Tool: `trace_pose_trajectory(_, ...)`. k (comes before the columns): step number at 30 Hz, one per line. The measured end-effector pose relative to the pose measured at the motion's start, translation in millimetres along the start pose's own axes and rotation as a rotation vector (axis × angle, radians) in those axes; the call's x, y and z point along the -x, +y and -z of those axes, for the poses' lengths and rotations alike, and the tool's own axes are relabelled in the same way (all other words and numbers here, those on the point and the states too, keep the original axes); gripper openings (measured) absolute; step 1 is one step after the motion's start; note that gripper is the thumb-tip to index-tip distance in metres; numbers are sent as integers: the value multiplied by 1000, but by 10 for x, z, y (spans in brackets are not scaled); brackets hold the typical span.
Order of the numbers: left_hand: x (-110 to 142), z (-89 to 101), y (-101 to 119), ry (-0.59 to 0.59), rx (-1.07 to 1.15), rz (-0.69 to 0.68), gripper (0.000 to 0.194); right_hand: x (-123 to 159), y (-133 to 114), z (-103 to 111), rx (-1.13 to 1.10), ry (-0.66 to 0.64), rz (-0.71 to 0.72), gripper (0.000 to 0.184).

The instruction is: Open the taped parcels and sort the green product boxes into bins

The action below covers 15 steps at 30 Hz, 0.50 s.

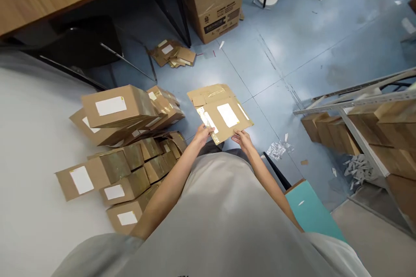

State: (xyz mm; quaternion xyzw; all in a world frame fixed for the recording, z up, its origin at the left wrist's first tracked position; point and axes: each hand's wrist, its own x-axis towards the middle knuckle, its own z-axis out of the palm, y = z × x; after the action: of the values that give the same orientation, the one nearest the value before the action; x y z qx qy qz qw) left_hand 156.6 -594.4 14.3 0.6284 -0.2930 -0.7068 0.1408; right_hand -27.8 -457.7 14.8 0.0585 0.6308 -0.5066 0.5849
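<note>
A flattened cardboard box (212, 114) with white labels and strips of clear tape is held out in front of my body, over the floor. My left hand (203, 134) is closed on its near left corner, thumb on top beside a white label. At the near right edge, my right hand (241, 137) pinches the cardboard between thumb and fingers. The far end of the cardboard has folded flaps with shiny tape across them.
Stacked labelled cartons (112, 108) stand along the wall at left. Flattened cardboard pieces (173, 54) lie on the floor near a large carton (216, 6). A metal shelf (367, 132) with boxes is at right, near a teal-topped surface (313, 207) and crumpled plastic (277, 150).
</note>
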Motion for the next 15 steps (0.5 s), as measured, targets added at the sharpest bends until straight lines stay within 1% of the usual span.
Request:
trace_pose_trajectory(3,-305,244,289,66,34,-20,51,-295,-161,-367,37,-15,-28,26)
trace_pose_trajectory(8,-749,492,663,184,75,-59,55,-792,-349,-1022,107,-35,-47,25)
trace_pose_trajectory(11,-947,632,810,273,36,-108,58,-1054,-429,-1369,122,-65,-54,25)
trace_pose_trajectory(13,-1047,728,870,330,-25,-140,59,-1203,-465,-1565,112,-90,-59,25)
trace_pose_trajectory(15,-1133,821,898,355,-65,-164,60,-1335,-481,-1735,106,-112,-55,25)
